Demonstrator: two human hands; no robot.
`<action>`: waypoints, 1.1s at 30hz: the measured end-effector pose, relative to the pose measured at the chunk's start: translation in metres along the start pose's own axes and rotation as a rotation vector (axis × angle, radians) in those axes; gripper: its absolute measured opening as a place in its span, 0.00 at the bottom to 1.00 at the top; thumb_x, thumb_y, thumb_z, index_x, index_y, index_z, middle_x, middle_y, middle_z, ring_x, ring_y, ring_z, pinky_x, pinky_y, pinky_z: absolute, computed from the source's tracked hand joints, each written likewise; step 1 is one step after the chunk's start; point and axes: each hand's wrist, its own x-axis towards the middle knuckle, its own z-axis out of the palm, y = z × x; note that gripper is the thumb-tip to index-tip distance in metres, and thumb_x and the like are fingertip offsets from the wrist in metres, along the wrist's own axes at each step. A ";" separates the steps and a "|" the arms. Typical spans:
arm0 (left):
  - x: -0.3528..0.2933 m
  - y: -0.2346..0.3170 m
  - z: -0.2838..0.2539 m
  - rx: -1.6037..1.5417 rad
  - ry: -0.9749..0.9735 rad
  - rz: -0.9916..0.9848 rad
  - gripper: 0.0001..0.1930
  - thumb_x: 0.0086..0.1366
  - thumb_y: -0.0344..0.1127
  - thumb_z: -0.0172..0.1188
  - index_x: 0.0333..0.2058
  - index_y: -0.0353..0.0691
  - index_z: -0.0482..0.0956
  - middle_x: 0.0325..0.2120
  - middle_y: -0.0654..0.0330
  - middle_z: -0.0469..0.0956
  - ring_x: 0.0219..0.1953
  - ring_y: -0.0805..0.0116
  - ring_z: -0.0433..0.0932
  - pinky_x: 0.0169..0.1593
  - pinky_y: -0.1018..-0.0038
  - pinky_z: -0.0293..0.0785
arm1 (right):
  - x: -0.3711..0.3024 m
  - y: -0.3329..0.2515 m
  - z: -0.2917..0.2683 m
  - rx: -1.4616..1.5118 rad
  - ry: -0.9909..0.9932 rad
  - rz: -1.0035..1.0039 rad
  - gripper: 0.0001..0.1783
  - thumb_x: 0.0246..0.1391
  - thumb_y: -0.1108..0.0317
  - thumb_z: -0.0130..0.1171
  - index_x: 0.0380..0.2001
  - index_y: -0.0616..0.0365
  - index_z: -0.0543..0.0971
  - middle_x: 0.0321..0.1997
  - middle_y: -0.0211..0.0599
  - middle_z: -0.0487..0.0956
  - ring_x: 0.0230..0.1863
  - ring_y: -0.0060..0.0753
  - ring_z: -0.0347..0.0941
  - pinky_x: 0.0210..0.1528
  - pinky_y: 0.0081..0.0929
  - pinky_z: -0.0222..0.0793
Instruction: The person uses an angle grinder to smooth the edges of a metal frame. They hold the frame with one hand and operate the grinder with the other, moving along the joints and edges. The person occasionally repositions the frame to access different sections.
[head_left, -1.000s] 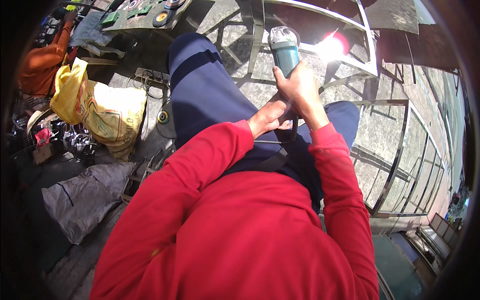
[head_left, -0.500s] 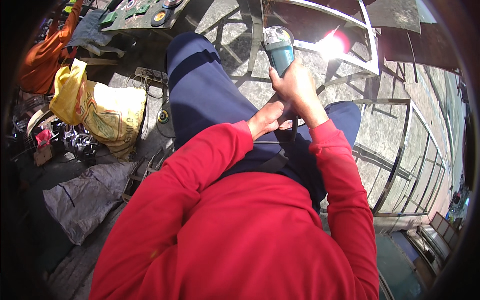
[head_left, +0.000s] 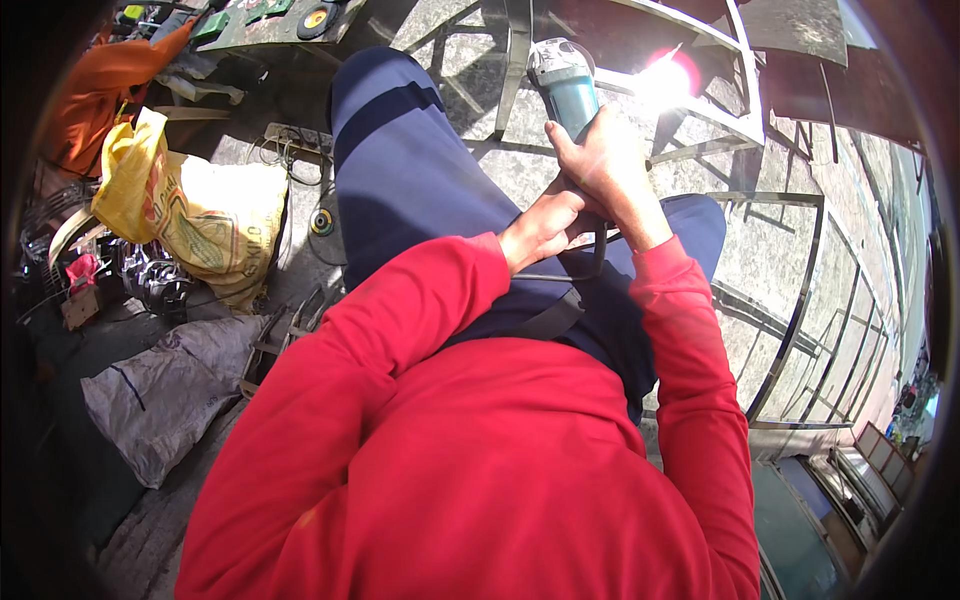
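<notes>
Both hands are on a teal angle grinder (head_left: 572, 100) with a silver head and guard. My right hand (head_left: 610, 165) wraps round its body, thumb along the side. Below it, my left hand (head_left: 543, 230) is closed round the rear end, mostly hidden by fingers. A dark cord (head_left: 599, 250) hangs from there over my lap. The grinder's head is just right of an upright bar (head_left: 515, 70) of a metal frame (head_left: 690, 112); I cannot tell whether the disc touches it.
Sunlight glares off the frame's right part. Another barred frame (head_left: 800, 290) lies to the right. At left are a yellow sack (head_left: 225, 220), a grey sack (head_left: 170, 390) and a person's orange sleeve (head_left: 110, 95). A grinding disc (head_left: 318, 20) rests on the table (head_left: 265, 28) beyond.
The grinder and my right hand have shifted slightly right and away from me, and the grinder leans more to the left. My left hand has moved a little up with it.
</notes>
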 end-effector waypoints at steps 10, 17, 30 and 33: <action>0.021 0.011 -0.007 0.007 0.095 0.016 0.13 0.62 0.22 0.52 0.45 0.30 0.73 0.37 0.51 0.80 0.37 0.61 0.81 0.46 0.66 0.79 | 0.025 -0.004 0.002 -0.019 -0.021 0.018 0.38 0.50 0.43 0.62 0.39 0.77 0.72 0.30 0.63 0.80 0.34 0.58 0.81 0.38 0.44 0.78; 0.010 0.013 0.013 0.007 0.007 -0.013 0.11 0.63 0.26 0.53 0.43 0.33 0.76 0.37 0.53 0.79 0.36 0.65 0.80 0.40 0.71 0.76 | 0.019 0.010 0.001 -0.105 0.185 -0.133 0.38 0.49 0.38 0.61 0.35 0.73 0.76 0.25 0.55 0.80 0.28 0.52 0.80 0.31 0.43 0.75; 0.021 0.009 -0.009 0.013 0.020 0.041 0.12 0.64 0.25 0.50 0.45 0.31 0.74 0.40 0.51 0.80 0.44 0.62 0.80 0.52 0.62 0.75 | 0.030 0.002 0.012 -0.142 0.039 -0.140 0.35 0.50 0.43 0.61 0.33 0.75 0.77 0.24 0.56 0.80 0.28 0.53 0.81 0.31 0.42 0.76; 0.028 0.017 -0.007 0.033 0.076 -0.009 0.14 0.65 0.27 0.49 0.49 0.29 0.72 0.42 0.49 0.79 0.44 0.58 0.80 0.53 0.59 0.74 | 0.041 0.000 0.005 -0.100 -0.007 -0.073 0.35 0.51 0.41 0.60 0.31 0.74 0.79 0.22 0.56 0.79 0.27 0.54 0.80 0.32 0.43 0.76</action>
